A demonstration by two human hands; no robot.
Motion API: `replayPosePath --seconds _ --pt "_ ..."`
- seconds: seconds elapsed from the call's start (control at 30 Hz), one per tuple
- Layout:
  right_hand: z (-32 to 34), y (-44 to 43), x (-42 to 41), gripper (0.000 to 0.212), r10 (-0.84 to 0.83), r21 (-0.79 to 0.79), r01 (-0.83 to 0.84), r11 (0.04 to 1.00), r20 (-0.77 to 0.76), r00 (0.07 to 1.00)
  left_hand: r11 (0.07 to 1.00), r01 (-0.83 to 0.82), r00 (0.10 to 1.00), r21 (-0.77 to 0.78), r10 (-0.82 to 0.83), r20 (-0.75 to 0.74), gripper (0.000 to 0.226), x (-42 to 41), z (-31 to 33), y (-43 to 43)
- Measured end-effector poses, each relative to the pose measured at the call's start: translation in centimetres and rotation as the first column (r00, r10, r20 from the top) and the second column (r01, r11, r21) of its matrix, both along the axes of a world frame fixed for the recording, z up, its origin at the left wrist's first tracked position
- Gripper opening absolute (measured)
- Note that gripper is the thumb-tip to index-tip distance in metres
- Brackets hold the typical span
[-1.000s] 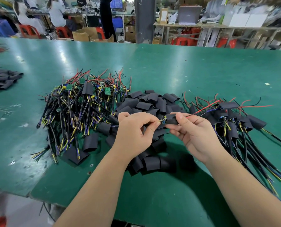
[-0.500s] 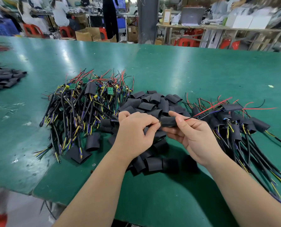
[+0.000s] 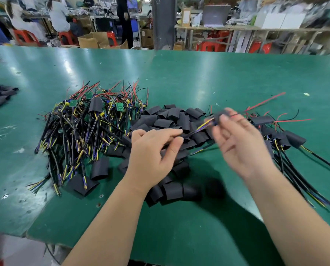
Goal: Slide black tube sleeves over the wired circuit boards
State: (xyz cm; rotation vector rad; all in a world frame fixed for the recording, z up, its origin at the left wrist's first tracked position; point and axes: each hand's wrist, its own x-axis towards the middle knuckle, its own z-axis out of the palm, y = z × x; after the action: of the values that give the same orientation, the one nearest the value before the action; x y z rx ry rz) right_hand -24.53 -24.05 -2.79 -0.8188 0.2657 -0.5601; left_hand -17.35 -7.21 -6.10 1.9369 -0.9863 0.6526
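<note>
Left hand (image 3: 150, 158): thumb and forefinger pinch the black cable (image 3: 187, 133); the other fingers curl loosely below.
Right hand (image 3: 241, 146): blurred, palm turned up, thumb and fingertips pinching the black sleeve (image 3: 219, 113) at the cable's far end.
Cable: runs taut between the two hands, with yellow and blue cores showing just short of the sleeve.
Red wire (image 3: 264, 101): sticks out of the sleeve, up and away from the right hand.
Loose sleeves (image 3: 172, 117): piled beyond and under both hands.
Bare boards (image 3: 83, 121): a tangled heap left of the left hand.
Sleeved boards (image 3: 293, 138): heaped right of the right hand.
Worktop (image 3: 198, 77): green, carrying all three heaps.
</note>
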Motion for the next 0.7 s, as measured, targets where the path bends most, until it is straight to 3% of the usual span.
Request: replayPosePath --seconds 0.07,0.13,0.2,0.23,0.27,0.33,0.4,0.47,0.53,0.6,0.7 --pt "0.9 -2.7 -0.5 0.006 -0.096 0.128 0.091 0.988 0.035 0.995 1.0 -0.011 0.998 -0.029 0.009 -0.058 0.031 0.5 0.1 0.6" --pt "1.3 -4.9 -1.2 0.006 -0.193 0.138 0.189 0.972 0.019 0.981 0.995 -0.071 0.99 -0.065 0.063 -0.125 0.03 1.3 0.2 1.3" --pt "1.5 -6.6 -1.8 0.006 -0.339 -0.014 0.339 0.941 -0.03 0.94 0.982 -0.183 0.962 -0.045 0.17 -0.214 0.025 2.1 0.0 1.8" --pt "1.5 -7.2 -2.1 0.005 -0.448 -0.203 0.426 0.882 -0.082 0.89 0.97 -0.242 0.938 0.002 0.234 -0.257 0.022 2.5 -0.2 1.9" --pt "1.4 -7.8 -2.2 0.004 -0.568 -0.468 0.448 0.761 -0.147 0.81 0.955 -0.288 0.912 0.067 0.295 -0.285 0.022 2.9 -0.4 2.0" --pt "0.6 -8.3 -2.4 0.019 -0.757 -0.891 0.209 0.404 -0.198 0.622 0.928 -0.326 0.881 0.179 0.367 -0.298 0.024 3.3 -0.7 2.1" --pt "-0.4 -7.5 -2.2 0.031 -0.825 -0.985 -0.038 0.171 -0.164 0.541 0.913 -0.34 0.87 0.223 0.396 -0.293 0.025 3.2 -0.8 2.1" --pt "-1.0 -6.2 -1.8 0.03 -0.805 -0.996 -0.072 0.052 -0.084 0.587 0.905 -0.351 0.863 0.241 0.412 -0.291 0.025 3.0 -0.8 2.1" --pt "-1.3 -5.0 -1.1 0.024 -0.679 -0.995 -0.086 -0.043 -0.033 0.734 0.897 -0.358 0.856 0.259 0.426 -0.293 0.026 2.8 -0.8 2.1" --pt "-1.7 -3.9 -0.6 0.023 -0.512 -0.976 -0.196 -0.09 -0.123 0.85 0.891 -0.368 0.851 0.267 0.439 -0.289 0.026 2.8 -0.7 2.1" --pt "-2.3 -2.9 -0.5 0.022 -0.405 -0.928 -0.356 -0.109 -0.285 0.869 0.88 -0.387 0.839 0.276 0.46 -0.29 0.027 2.9 -0.8 2.3"
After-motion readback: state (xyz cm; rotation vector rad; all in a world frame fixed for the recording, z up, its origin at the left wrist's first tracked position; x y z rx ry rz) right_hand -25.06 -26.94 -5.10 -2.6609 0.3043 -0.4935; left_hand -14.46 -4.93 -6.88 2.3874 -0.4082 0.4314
